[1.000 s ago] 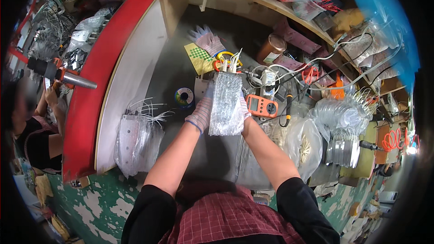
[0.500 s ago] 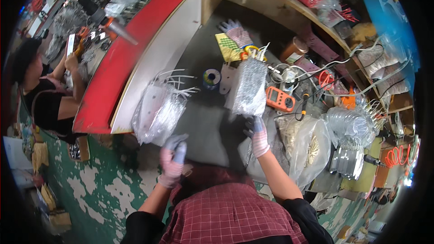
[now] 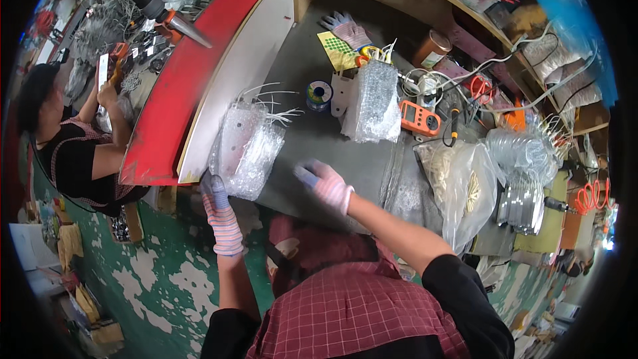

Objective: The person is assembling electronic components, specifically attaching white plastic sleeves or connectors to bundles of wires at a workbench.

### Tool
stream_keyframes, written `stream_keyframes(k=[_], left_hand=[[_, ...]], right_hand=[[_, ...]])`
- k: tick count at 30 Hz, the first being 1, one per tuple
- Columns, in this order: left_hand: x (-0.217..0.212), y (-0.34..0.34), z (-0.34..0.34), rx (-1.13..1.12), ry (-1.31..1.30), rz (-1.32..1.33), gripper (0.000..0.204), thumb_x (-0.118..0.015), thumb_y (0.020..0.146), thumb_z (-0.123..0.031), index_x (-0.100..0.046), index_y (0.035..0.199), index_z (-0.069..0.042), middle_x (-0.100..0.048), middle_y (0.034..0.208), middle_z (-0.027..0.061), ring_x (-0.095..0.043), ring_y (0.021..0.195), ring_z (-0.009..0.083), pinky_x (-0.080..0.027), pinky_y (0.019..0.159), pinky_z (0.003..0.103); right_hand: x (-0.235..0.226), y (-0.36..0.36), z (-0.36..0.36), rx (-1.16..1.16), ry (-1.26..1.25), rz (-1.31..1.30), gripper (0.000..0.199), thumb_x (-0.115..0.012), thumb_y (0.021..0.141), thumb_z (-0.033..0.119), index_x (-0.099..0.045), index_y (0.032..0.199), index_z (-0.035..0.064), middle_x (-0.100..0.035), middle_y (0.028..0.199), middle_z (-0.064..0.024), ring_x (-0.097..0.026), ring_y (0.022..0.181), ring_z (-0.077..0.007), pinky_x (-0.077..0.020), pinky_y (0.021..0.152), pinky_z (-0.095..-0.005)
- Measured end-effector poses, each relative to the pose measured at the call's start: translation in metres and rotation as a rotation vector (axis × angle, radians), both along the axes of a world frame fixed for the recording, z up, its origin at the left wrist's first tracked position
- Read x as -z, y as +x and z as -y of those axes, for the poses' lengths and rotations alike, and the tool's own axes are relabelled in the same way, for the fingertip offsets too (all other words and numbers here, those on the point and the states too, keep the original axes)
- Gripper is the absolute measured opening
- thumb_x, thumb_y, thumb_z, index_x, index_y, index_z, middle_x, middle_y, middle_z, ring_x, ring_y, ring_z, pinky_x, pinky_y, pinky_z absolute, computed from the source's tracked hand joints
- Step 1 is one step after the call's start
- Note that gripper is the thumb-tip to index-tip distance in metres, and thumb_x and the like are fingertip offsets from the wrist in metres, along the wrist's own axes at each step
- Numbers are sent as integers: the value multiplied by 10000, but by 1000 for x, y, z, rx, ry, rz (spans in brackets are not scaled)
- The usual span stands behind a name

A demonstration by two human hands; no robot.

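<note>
item: clear bubble-wrap bundle (image 3: 244, 146) w/ thin white leads sticking out its far end, lying at the near-left edge of the grey surface (image 3: 319, 139), butted against the white board and red panel (image 3: 193, 60) on its left. long axis runs near-to-far, tilted a bit rightward at the far end; leads fan out up and to the right. position vs grip: bundle sits just beyond and slightly right of the left hand (image 3: 218, 209), whose gloved fingers reach up to its near corner, touching or pinching it; can't tell if they're closed on it, the wrap hides the tips. right hand (image 3: 327, 185) is farther off, to the bundle's right, hovering over bare surface, fingers loosely spread, holding nothing. so left hand is the nearer one. look: translucent, crinkly, pale flat pieces showing faintly inside, soft and baggy, likely to sag if lifted by one corner. nearby: second, upright wrapped bundle (image 3: 372, 100) further back at centre, small solder spool (image 3: 319, 93) between the two, orange meter (image 3: 420, 118) to the right, plastic bag of pale parts (image 3: 458, 186) at right. another person (image 3: 73, 146) works at far left, apart.
</note>
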State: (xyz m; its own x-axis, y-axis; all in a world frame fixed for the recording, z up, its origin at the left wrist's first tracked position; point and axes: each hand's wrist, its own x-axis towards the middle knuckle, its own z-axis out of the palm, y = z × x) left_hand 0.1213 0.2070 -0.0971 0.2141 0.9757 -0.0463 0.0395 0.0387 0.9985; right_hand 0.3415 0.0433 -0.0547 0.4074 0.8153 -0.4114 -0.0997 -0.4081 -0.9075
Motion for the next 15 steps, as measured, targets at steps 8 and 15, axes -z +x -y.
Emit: stream_keyframes(k=[8, 15], left_hand=[[-18, 28, -62, 364, -300, 51, 636, -668, 933, -425, -530, 1388, -3, -590, 1301, 117, -583, 1160, 218, -481, 997, 346], [-70, 61, -12, 366, -237, -9, 564, -678, 949, -397, -542, 1338, -11, -656, 1162, 99, -642, 973, 214, -524, 883, 356]], right_hand=[[-40, -7, -124, 294, 17, -373, 1045, -751, 840, 518, -184, 1580, 44, -421, 1518, -223, -457, 1367, -321, -371, 1125, -385], [-33, -16, -133, 375, 35, -542, 1064, -793, 810, 441, -161, 1577, 61, -436, 1499, -196, -501, 1313, -347, -456, 1044, -479]])
